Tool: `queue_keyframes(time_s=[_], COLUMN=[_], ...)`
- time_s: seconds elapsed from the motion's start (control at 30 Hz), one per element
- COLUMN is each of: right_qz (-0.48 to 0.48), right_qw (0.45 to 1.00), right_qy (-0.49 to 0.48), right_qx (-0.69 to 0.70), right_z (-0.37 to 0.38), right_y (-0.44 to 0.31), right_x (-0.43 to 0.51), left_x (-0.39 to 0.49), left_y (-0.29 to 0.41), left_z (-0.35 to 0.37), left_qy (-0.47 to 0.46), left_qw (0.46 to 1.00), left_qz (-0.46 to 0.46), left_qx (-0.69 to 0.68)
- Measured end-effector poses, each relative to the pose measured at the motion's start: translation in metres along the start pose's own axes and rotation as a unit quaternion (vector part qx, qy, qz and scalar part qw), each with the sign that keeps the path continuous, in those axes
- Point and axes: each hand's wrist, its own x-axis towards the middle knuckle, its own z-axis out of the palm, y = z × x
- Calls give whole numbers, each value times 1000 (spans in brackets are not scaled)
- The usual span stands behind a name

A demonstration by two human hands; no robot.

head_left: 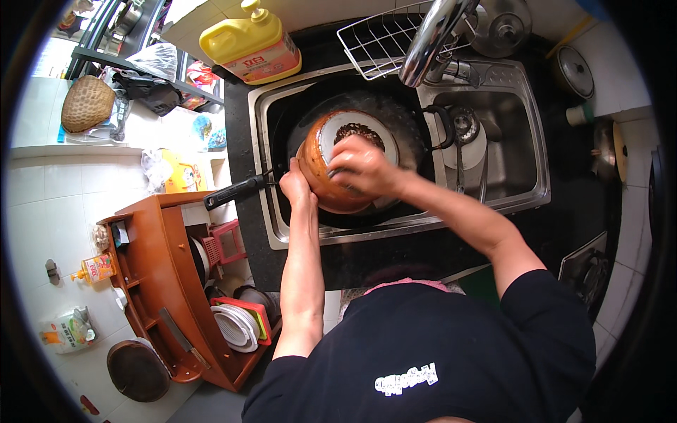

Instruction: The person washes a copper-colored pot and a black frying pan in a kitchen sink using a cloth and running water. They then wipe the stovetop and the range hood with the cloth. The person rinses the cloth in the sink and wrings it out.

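An orange-brown pot is tipped so that its pale base, with a dark scorched patch, faces up. My left hand grips the pot's left side near the rim. Over the base, my right hand is curled and blurred, its fingers bent around a small grey scrubber that is mostly hidden. Beneath the pot lies a large black wok holding cloudy water. The wok fills the left sink basin; its long black handle juts out to the left and a loop handle to the right.
A chrome faucet and a wire rack overhang the sink's back. In the right basin are a ladle and a white plate. A yellow detergent jug stands behind left. A cleaver hangs on the wooden cabinet.
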Motion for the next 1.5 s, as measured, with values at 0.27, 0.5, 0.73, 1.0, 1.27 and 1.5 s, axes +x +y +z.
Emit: queue_keyframes(time_s=[0.27, 0.5, 0.73, 1.0, 1.27, 1.5], right_qz=[129, -20, 167, 28, 95, 136], right_qw=[974, 999, 957, 995, 987, 973], right_qy=[77, 25, 102, 55, 80, 119], right_qx=[-168, -36, -216, -77, -102, -145], right_z=[-7, 43, -23, 12, -3, -13], right_y=[96, 24, 110, -9, 47, 78], right_x=[24, 33, -19, -33, -21, 28], left_x=[-10, -2, -13, -9, -24, -34], left_y=[9, -11, -2, -3, 11, 16], left_z=[10, -6, 6, 3, 8, 15], left_qy=[13, 16, 24, 32, 36, 27], left_qw=[1000, 999, 999, 999, 997, 997], left_qz=[4, -13, 1, 0, 32, 46], left_qx=[10, -49, -39, -17, 59, 52])
